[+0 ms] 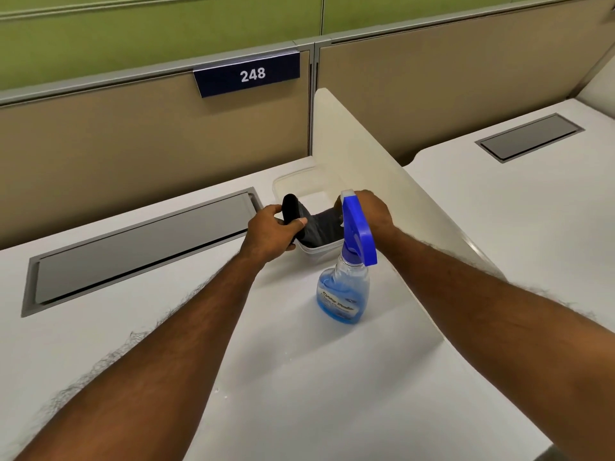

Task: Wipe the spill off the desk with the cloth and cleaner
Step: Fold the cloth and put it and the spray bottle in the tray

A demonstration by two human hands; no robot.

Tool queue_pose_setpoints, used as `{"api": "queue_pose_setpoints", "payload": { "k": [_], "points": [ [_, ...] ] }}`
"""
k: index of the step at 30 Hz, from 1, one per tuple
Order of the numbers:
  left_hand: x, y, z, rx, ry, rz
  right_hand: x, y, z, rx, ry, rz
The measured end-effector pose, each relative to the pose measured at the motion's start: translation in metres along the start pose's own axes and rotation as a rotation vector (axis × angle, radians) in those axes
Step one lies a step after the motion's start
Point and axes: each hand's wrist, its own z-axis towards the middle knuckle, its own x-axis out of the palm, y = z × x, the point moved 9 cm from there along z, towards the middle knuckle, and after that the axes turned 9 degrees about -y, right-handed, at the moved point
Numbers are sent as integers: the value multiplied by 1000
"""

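While the left grip (pixel 273 232) curls round the dark cloth (pixel 317 227), thumb laid across the fabric and fingers wrapped behind a rolled black end that sticks up above the rim, the rest of the cloth lies inside a clear plastic tub (pixel 319 252). The right grip (pixel 369 211) reaches over the tub's right side with the back of the hand upward. Its fingers dip behind the blue trigger head of the spray bottle (pixel 344 294), so I cannot tell whether they are curled or touching the cloth.

The spray bottle stands upright on the white bench (pixel 299 377), just in front of the tub and between the two forearms, nearer the right one; blue cleaner shows through its clear body. The tub sits against a cream divider panel (pixel 359 154) that runs along the bench's right edge. A grey cable hatch (pixel 143 247) is set into the bench to the left. Behind it rises a tan partition (pixel 133 138) with a dark number plate (pixel 248 74) reading 248. Beyond the divider lies a neighbouring bench (pixel 532 211) with its own hatch (pixel 529 136).

Both forearms are bare, stretched out from the lower corners and converging on the tub. The right one passes close along the divider.
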Motion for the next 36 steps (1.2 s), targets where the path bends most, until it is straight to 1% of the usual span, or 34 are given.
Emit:
{"api": "queue_pose_setpoints", "payload": {
  "k": [2, 3, 7, 9, 13, 15, 17, 19, 21, 23, 25, 27, 30, 36],
  "points": [
    [-3, 2, -2, -10, 2, -4, -6, -1, -5, -36, -44, 27],
    [-7, 3, -4, -14, -6, -9, -8, -7, -8, -14, -73, 58],
    [-27, 14, -18, 25, -44, -6, -18, -28, -40, 67, -184, 417],
    [-39, 27, -27, 15, -58, -1, -17, -40, -62, 99, -195, 567],
    [-64, 58, -42, -11, -96, 59, -18, -47, -110, 122, -223, 716],
    [-73, 68, -52, 1, -103, 113, -17, -40, -130, 100, -197, 771],
    [-81, 74, -64, 63, -105, 260, -8, -29, -144, 56, -101, 798],
    [-86, 81, -77, 165, -97, 440, -1, -19, -150, 35, -48, 761],
    [-88, 91, -90, 241, -68, 584, 0, -8, -150, 31, -62, 684],
    [-89, 102, -102, 263, -36, 695, -2, 0, -147, 49, -96, 645],
    [-90, 114, -111, 272, -13, 757, -2, 4, -142, 61, -111, 639],
    [-91, 125, -117, 242, -8, 727, 1, 3, -137, 81, -127, 628],
    [-89, 134, -122, 182, -36, 574, 4, -1, -133, 112, -163, 611],
    [-67, 121, -111, 97, -47, 352, -7, 4, -123, 85, -186, 598]
  ]
}}
